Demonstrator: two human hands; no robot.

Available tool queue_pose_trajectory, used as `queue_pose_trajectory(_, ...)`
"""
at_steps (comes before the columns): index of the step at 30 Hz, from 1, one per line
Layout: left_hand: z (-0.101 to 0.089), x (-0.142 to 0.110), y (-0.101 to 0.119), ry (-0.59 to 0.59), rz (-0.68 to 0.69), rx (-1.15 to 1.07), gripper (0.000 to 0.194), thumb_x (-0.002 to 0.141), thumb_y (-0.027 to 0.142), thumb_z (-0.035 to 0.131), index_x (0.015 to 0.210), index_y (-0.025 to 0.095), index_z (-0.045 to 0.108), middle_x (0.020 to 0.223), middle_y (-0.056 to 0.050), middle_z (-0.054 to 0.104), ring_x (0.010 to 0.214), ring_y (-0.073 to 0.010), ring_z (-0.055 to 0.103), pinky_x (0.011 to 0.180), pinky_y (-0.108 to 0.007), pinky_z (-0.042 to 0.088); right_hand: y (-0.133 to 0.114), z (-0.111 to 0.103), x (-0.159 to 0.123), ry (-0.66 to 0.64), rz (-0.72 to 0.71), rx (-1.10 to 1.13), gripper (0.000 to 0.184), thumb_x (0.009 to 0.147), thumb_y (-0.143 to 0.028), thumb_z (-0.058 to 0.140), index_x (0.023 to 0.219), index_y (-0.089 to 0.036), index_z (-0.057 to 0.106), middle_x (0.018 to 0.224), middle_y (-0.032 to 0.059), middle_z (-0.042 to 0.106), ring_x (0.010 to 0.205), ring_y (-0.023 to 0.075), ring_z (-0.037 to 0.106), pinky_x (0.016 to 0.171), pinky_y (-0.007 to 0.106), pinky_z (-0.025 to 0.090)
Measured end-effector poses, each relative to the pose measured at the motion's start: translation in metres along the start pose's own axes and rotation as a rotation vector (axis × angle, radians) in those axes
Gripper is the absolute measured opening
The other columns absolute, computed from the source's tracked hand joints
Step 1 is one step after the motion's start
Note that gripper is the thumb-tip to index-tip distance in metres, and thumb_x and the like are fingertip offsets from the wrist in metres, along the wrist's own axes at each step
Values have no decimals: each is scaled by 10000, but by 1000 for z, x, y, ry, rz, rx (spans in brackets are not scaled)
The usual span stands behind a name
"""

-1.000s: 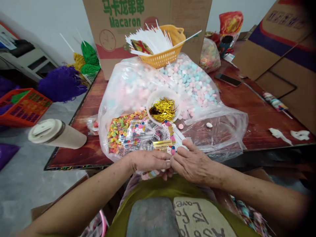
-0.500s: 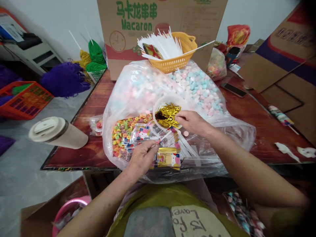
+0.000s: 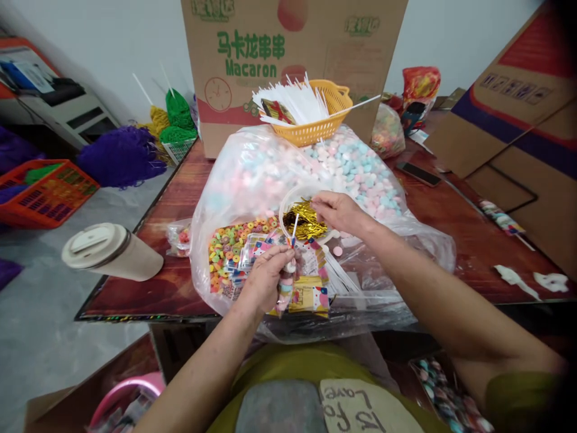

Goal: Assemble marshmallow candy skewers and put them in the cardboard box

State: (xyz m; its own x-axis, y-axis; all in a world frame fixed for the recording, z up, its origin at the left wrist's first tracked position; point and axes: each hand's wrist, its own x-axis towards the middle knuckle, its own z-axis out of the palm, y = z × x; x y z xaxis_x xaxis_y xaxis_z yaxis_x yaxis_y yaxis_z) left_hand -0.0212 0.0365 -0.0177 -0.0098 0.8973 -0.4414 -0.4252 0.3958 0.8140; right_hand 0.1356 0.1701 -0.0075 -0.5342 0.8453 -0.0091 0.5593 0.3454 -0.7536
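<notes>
A reddish-brown table spans the scene, with a tall Macaron carton standing at its back. In front of the carton spreads a big clear plastic bag with pink, white and blue sweets. A yellow basket of white sticks sits at its far end; a round bowl stands nearer. The left hand is clamped on a wrapped candy skewer, upheld at the near edge, its stick pointing toward the bowl. The right hand is at the bowl, fingertips beside gold ties; whether they grip one cannot be told.
</notes>
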Motion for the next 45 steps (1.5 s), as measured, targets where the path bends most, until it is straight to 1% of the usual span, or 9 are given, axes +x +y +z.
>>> queue_pose_trajectory(7,18,-11,-1,-153,-11,-118,254,632,305,680,719,119,532,513,34,438,350,-61,360,267,-175,262,-22,42,-84,24,-148,215,433,822,-169,375,1253,-147,418,767,18,592,579,82,492,550,196,396)
queue_pose_trajectory(13,21,-16,-6,-70,-6,-82,312,616,321,690,801,110,554,545,19,492,378,-59,388,313,-170,289,-13,43,-111,229,-89,168,180,820,-221,465,773,-128,611,660,12,582,608,100,505,574,206,396)
queue_pose_trajectory(16,22,-16,-10,-66,-7,79,322,680,368,633,869,120,551,585,13,500,398,-56,381,315,-159,260,-18,31,-121,389,-187,229,161,827,-217,497,882,-144,628,715,12,616,643,98,548,611,201,430)
queue_pose_trajectory(20,25,-16,-19,-67,73,247,144,709,256,540,782,133,530,597,32,462,454,-38,389,396,-142,282,-30,39,-121,236,-378,259,246,855,-152,432,1009,-149,625,949,47,652,835,107,599,760,218,460)
queue_pose_trajectory(28,13,-28,-17,-230,120,592,167,798,286,445,758,142,518,631,21,441,511,-61,413,467,-167,368,-28,58,-119,169,-155,103,499,881,-219,363,1374,-146,337,754,36,628,581,101,548,550,202,435)
queue_pose_trajectory(36,12,-21,-36,-185,46,155,350,721,478,605,737,138,522,586,15,420,458,-73,414,301,-144,290,-24,79,-126,536,-62,23,533,857,-288,447,1330,-96,296,721,54,601,616,143,543,599,250,429)
queue_pose_trajectory(39,7,-21,-30,-292,-37,94,333,722,435,618,672,117,533,514,6,435,396,-83,410,281,-168,304,-22,67,-128,354,-96,106,196,846,-302,486,912,-136,567,597,-2,521,541,93,459,525,201,369)
queue_pose_trajectory(41,1,-22,-23,-430,-158,86,329,724,417,621,660,99,563,495,-13,468,357,-97,420,276,-198,323,-23,51,-128,155,-279,19,275,857,-283,478,630,-138,529,550,-3,484,524,78,422,509,198,332)
queue_pose_trajectory(45,-7,-21,-16,-596,-357,41,334,580,365,751,655,70,615,569,-76,580,401,-130,502,312,-213,371,-31,27,-127,-3,-653,-82,231,893,-225,423,755,-133,583,723,40,605,662,90,529,628,198,394)
